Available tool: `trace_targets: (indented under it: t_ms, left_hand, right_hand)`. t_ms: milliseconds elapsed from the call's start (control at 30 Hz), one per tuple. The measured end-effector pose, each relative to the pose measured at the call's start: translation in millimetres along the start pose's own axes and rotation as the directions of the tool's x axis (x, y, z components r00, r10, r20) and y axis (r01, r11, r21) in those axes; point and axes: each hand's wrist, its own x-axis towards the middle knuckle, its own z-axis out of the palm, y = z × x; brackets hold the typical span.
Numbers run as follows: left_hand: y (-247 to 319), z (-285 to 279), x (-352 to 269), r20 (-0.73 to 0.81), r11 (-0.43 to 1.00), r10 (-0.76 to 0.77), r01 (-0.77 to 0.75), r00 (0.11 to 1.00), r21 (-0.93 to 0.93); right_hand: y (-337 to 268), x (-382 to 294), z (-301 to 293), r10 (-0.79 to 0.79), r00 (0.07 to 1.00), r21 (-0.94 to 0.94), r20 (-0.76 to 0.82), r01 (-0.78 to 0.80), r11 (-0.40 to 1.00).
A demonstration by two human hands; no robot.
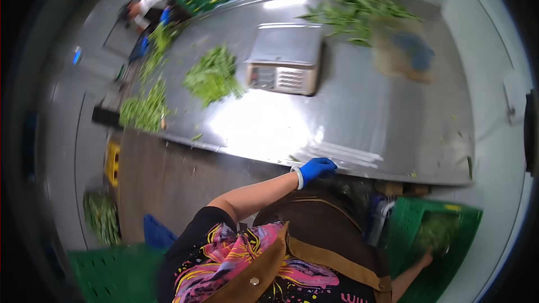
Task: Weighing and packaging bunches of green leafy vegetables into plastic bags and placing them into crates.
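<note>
My left hand, in a blue glove with a white band at the wrist, hangs over the near edge of the steel table. Its fingers are curled and partly hidden, so its hold is unclear. My right hand reaches into a green plastic crate at the lower right, by blurred leafy greens; whether it grips them cannot be told. A digital scale stands on the table. Left of it lies a bunch of leafy greens. Long green vegetables lie at the back right, beside a clear plastic bag.
Another person with blue gloves is at the table's far left, by more greens. A further pile lies at the left corner. Green crates stand behind me at lower left; a white wall bounds the right.
</note>
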Motion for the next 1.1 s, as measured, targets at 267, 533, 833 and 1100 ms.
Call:
trace_targets:
  t_ms: [267, 533, 833, 1100]
  left_hand:
    - [-82, -169, -58, -0.416, 0.873, 0.022, -0.220, 0.909, -0.435]
    - [-110, -347, -91, -0.701, 0.745, -0.075, -0.428, 0.709, -0.512]
    - [-131, -482, -115, -0.707, 0.741, -0.099, -0.422, 0.701, -0.522]
    - [-113, -559, -95, -0.888, 0.667, -0.145, -0.620, 0.437, -0.413]
  right_hand:
    - [-328, -166, 115, -0.819, 0.550, 0.216, 0.164, 0.790, 0.573]
    - [-450, -506, 366, -0.651, -0.237, 0.568, 0.721, 0.740, 0.360]
    - [-496, -707, 573, -0.636, -0.174, 0.069, 0.752, 0.980, -0.187]
    - [-514, -676, 638, -0.580, 0.125, 0.198, 0.805, 0.865, 0.461]
